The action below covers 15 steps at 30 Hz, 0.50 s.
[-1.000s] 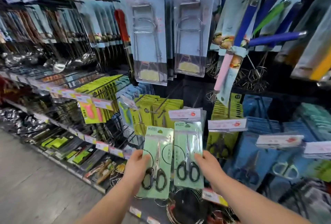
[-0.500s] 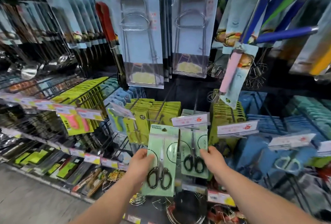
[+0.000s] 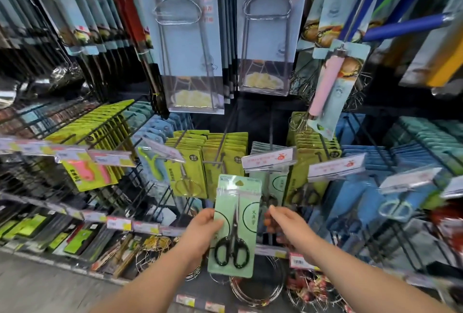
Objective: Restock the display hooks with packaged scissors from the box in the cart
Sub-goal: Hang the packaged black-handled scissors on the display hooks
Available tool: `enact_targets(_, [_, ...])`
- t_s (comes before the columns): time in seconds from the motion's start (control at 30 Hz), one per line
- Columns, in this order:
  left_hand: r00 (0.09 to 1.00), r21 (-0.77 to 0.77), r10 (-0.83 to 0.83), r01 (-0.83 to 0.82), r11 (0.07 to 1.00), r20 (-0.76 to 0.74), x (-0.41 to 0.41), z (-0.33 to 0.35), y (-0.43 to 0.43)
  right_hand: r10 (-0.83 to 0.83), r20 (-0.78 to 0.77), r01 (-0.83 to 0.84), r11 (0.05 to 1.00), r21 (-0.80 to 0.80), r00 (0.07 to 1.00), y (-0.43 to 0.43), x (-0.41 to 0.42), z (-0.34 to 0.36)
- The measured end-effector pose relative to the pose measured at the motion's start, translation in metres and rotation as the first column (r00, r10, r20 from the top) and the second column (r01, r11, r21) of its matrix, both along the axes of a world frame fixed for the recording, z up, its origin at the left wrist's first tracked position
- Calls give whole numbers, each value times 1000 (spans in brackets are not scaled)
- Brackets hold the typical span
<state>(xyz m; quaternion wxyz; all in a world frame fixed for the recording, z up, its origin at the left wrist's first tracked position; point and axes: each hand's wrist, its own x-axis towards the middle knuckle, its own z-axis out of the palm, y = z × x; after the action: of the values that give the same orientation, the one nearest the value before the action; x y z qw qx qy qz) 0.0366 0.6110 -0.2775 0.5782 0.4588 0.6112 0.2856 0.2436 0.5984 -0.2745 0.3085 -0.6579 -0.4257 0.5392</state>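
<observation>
Green card, pale and thin under a clear plastic front, made up the packaged scissors (image 3: 246,215) that we held upright at mid-view, its top edge just below the price tag (image 3: 269,160) on a display hook (image 3: 270,141). We judged the pack light, stiff enough to stand but easy to bend, its glossy front a little slippery, with the black-handled blades (image 3: 233,247) putting the weight low; a hold on a side edge near the middle seemed right, leaving the hang hole (image 3: 240,183) at the top free for the hook. Our left hand (image 3: 200,231) had it so: thumb (image 3: 217,223) pressed on the front by the left edge, fingers hidden behind, so the card stood out to the right of the grip and rose well above it. Our right hand (image 3: 292,228) was just beside the pack's right edge, reaching toward a second green pack (image 3: 275,185) hanging under the tag; whether its fingers pinched that pack or merely touched it we could not tell. Yellow-green packs (image 3: 225,152) hung behind to the left, blue packs (image 3: 363,157) to the right, and wire rings (image 3: 253,292) lay below. Neither box nor cart was in view.
</observation>
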Motion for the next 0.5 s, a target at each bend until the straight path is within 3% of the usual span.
enact_targets(0.03, [1000, -2, -24, 24, 1000, 10, 4, -1, 0, 53, -24, -53, 999, -11, 998, -9, -4, 1])
enact_targets(0.1, [997, 4, -66, 65, 998, 28, 13, -4, -1, 111, 75, -115, 992, 42, 991, -19, -8, -4])
enact_targets(0.3, [996, 34, -81, 80, 996, 28, 40, -6, 9, -44, 229, -12, 971, 238, 972, -25, 1, -9])
enact_targets(0.5, [995, 129, -95, 97, 987, -20, 59, -1, 14, -109, 241, 50, 970, 238, 964, -20, 10, -9])
